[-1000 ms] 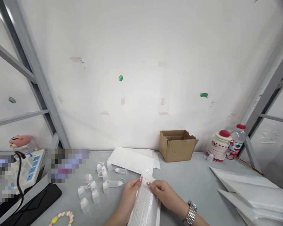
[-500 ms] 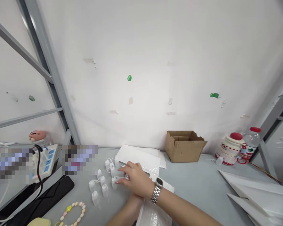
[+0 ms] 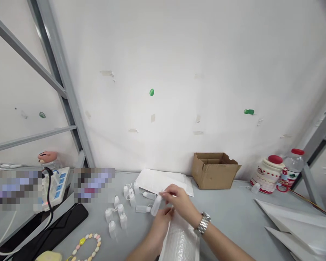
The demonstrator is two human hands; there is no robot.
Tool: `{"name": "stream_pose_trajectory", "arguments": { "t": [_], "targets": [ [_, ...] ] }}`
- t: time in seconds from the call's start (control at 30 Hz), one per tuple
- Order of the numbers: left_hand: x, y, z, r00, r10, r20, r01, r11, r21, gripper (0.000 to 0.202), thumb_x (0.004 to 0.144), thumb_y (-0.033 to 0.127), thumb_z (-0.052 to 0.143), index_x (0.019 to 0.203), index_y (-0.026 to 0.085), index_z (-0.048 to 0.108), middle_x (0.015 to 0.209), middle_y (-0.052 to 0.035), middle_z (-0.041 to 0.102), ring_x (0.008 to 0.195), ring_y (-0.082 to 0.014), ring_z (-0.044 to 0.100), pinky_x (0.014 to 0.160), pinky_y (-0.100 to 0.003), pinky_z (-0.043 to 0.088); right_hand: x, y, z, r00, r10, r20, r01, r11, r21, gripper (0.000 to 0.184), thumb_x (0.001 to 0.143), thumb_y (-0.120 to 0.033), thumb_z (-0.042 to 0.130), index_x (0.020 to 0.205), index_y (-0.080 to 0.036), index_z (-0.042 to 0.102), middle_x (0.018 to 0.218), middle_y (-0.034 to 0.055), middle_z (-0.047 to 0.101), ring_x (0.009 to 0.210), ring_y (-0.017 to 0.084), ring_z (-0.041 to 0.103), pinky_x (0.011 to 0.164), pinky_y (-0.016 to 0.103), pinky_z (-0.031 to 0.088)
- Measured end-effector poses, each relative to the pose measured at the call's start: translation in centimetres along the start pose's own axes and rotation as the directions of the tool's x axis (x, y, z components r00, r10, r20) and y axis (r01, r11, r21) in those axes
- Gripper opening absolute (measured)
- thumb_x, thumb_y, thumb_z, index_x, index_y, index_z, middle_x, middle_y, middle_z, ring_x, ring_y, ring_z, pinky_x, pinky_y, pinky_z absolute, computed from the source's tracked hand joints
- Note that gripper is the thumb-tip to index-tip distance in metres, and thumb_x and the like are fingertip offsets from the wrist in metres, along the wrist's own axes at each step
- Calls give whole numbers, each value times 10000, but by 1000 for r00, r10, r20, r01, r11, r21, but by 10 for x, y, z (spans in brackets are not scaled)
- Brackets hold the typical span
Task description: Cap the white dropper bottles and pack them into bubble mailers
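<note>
My right hand, with a metal-banded watch at the wrist, pinches a small white squeeze bottle. The bottle tilts just above the tabletop. Close below it, my left hand has its fingers closed on the upper edge of a white bubble mailer. The mailer's mouth is partly hidden by both hands. Left of my hands, several capped bottles of the same sort stand upright on the grey table. Two others lie on their sides, one bottle near my left fingers and another bottle behind it.
White mailers lie flat against the wall. An open cardboard box stands at the back. On the right are a decorated jar, a plastic drink bottle and more mailers. A bead bracelet and black phone lie left.
My right hand has drawn back rightward from the standing bottles and now holds one bottle. My left hand, formerly mostly hidden, shows with the mailer raised in it.
</note>
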State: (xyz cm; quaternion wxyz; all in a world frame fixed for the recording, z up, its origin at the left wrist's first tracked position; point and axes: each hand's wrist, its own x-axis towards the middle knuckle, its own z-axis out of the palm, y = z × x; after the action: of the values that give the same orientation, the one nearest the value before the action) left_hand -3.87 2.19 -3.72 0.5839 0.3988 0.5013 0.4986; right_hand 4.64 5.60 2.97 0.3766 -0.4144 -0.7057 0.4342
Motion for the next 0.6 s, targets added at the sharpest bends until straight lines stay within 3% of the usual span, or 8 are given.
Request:
{"name": "stream_pose_trajectory", "arguments": {
  "t": [0.1, 0.23, 0.4, 0.6],
  "targets": [
    [-3, 0, -1, 999, -46, 25, 47, 998, -35, 450, 652, 525, 624, 773, 94, 671, 647, -46, 647, 667, -214, 594, 637, -322, 429, -10, 21, -38, 983, 136, -123, -113, 978, 175, 356, 689, -525, 594, 611, -178, 570, 507, -16, 584, 543, 165, 596, 639, 280, 418],
    [-10, 7, 1, 997, -79, 21, 81, 989, -121, 466, 558, 544, 675, 693, 98, 689, 527, -20, 625, 575, -179, 558, 582, -270, 366, -27, 43, -65, 937, 270, -221, -181, 917, 355, 371, 641, -533, 636, 603, -179, 531, 547, -16, 599, 530, 165, 612, 655, 289, 422],
    [-13, 12, 3, 992, -113, 56, 121, 980, -159, 442, 536, 515, 705, 699, 104, 697, 526, -15, 637, 556, -157, 545, 574, -246, 357, -38, 50, -60, 913, 350, -209, -226, 861, 456, 372, 607, -497, 684, 583, -178, 494, 544, -33, 578, 504, 158, 612, 611, 267, 413],
    [-14, 12, 3, 987, -123, 107, 139, 978, -156, 452, 554, 527, 693, 723, 108, 702, 548, -25, 656, 538, -162, 560, 589, -257, 383, -39, 50, -56, 901, 272, -339, -157, 931, 329, 391, 593, -524, 683, 570, -191, 479, 500, -22, 587, 534, 179, 608, 612, 278, 403]
  ]
}}
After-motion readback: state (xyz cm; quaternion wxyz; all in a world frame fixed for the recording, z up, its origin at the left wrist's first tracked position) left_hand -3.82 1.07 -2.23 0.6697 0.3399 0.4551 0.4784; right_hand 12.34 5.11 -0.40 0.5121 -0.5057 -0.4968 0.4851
